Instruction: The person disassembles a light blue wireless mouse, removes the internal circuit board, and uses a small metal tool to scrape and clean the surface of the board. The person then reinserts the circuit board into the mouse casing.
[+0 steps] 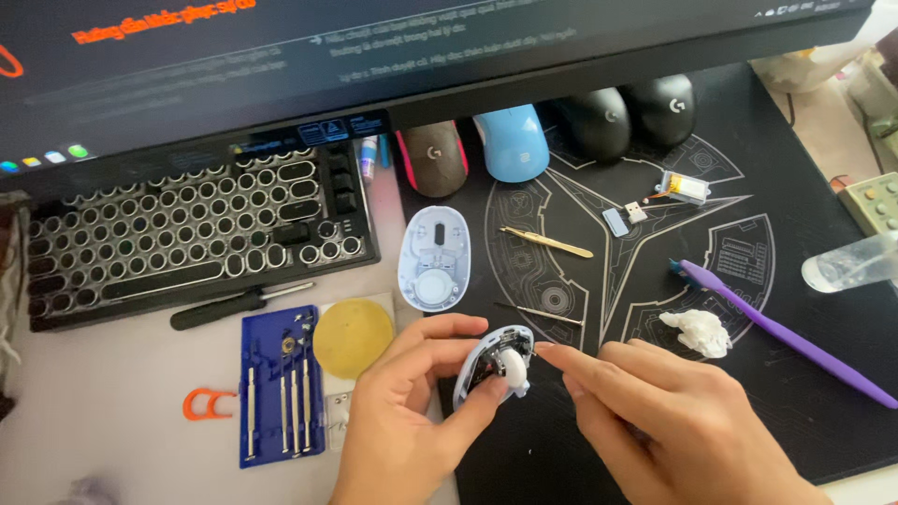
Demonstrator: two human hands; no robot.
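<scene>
**Opened mouse shell, held on edge over the mat**

Both hands sit low in the near middle of the view. Left hand point(412, 411) is clamped around the opened mouse half point(496, 367), thumb below, fingers curled over the top, so the shell stands tilted with its long axis running near-left to far-right and its insides facing right. Right hand point(655, 411) holds nothing I can make out; its index fingertip point(543, 351) pokes in from the right, just touching the shell's far-right edge. So the part lies straight left of that finger. Pale bottom cover point(433, 259) lies farther off, tweezers point(547, 242) on the black mat point(748, 374), screwdriver set point(281, 385) near left.
</scene>
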